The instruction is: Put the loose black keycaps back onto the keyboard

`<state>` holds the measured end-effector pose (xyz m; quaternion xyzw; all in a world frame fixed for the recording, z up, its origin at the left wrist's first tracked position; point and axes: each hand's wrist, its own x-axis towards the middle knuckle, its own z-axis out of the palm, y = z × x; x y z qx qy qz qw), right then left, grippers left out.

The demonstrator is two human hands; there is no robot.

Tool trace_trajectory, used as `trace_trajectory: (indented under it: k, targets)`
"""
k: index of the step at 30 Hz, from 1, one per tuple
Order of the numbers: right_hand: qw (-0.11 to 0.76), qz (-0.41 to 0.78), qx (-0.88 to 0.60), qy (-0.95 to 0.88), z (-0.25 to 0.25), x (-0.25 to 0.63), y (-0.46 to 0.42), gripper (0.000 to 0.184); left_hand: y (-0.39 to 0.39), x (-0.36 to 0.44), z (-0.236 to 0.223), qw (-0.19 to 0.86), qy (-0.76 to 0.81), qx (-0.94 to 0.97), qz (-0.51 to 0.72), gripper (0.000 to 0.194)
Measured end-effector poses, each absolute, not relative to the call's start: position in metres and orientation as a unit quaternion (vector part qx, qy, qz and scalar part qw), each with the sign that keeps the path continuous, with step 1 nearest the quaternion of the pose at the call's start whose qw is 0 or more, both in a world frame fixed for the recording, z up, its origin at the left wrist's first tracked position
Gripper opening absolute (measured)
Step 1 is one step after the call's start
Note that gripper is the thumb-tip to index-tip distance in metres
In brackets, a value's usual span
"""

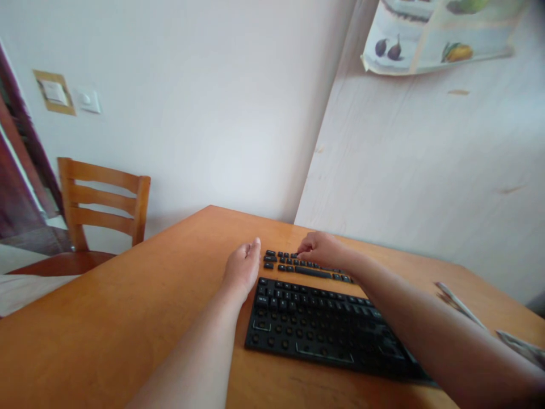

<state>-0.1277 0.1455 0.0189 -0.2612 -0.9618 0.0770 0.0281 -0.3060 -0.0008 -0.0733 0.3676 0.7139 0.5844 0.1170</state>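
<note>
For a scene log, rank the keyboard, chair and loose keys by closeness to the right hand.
1. Loose keys, right at the right hand.
2. Keyboard, on their near side.
3. Chair, far left.

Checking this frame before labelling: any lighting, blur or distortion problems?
Head view: soft, diffuse light, pale bright patch mid-wall; keyboard dark, low contrast, its key legends mostly unreadable; loose keycaps soft-edged; picture sheet blurry; wide-angle lens seems to stretch the arms near the bottom edge.
</note>
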Motion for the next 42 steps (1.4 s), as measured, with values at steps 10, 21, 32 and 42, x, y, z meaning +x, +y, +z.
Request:
trace_trajectory:
  k: [10,21,32,42]
  targets:
    - [0.057,0.025,-0.167,-0.984,0.025,-0.07,0.037,0.012,0.002,-0.307,-0.073,0.129,0.703,0.364,0.598,0.06]
    - [0.034,-0.037,-0.211,-0.976,0.015,-0.07,0.022,0.014,0.004,-0.309,-0.075,0.121,0.705,0.368,0.594,0.056]
    - [0.027,-0.068,-0.222,-0.972,0.013,-0.074,0.011,0.017,0.004,-0.308,-0.073,0.116,0.717,0.362,0.584,0.052]
    - [0.006,-0.134,-0.204,-0.97,0.008,-0.079,0.001,0.026,0.004,-0.308,-0.072,0.116,0.72,0.364,0.579,0.053]
